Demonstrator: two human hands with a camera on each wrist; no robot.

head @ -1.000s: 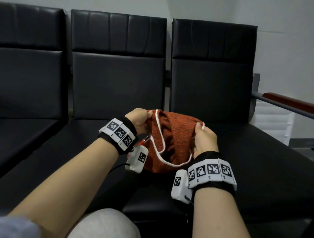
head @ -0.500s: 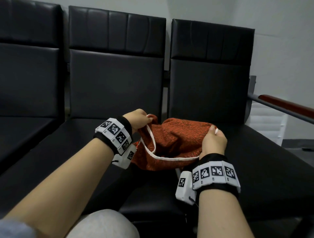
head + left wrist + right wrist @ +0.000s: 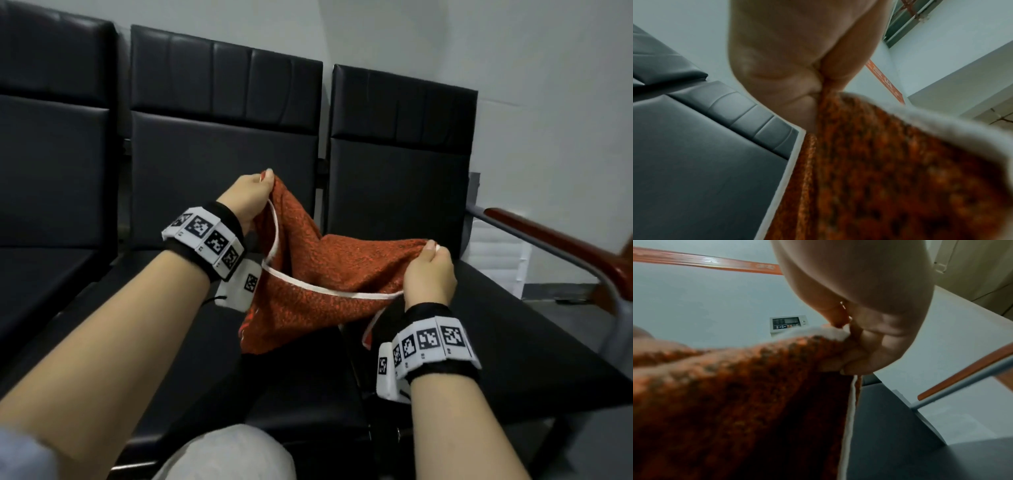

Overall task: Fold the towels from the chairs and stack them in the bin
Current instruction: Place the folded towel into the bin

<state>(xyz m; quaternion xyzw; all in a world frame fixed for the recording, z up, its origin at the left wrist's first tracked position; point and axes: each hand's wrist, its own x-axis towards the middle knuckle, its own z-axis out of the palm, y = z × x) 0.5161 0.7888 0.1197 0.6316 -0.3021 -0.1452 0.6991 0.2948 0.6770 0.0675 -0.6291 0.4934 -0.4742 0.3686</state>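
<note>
Towel [image 3: 329, 270] was the orange-red one with the white trim, and I had it up off the black chairs [image 3: 222, 178], hanging in the air over the gap between the middle seat and the right one. My left hand [image 3: 247, 198] was the higher of the two, fingers curled and pressed together, pinching one corner of the cloth up top. The left wrist cam backed that up: fabric squeezed tight between thumb and fingers [image 3: 813, 97], pretty blurry otherwise. My right hand [image 3: 430, 274] sat lower and off to the right, also closed on a corner, with the white edge bunched up between thumb and fingertips [image 3: 855, 353]. So the towel was stretched slantwise between both hands, and the rest of it sagged down in a loose fold, the white trim looping across the front. Its lowest bit hung near the front edge of the seats, though I couldn't tell if it was actually touching the cushion. Off to the right was a chair armrest [image 3: 548, 240] with a reddish wood top on a grey metal bar. My knee [image 3: 226, 455] in light grey trousers poked in at the bottom.
</note>
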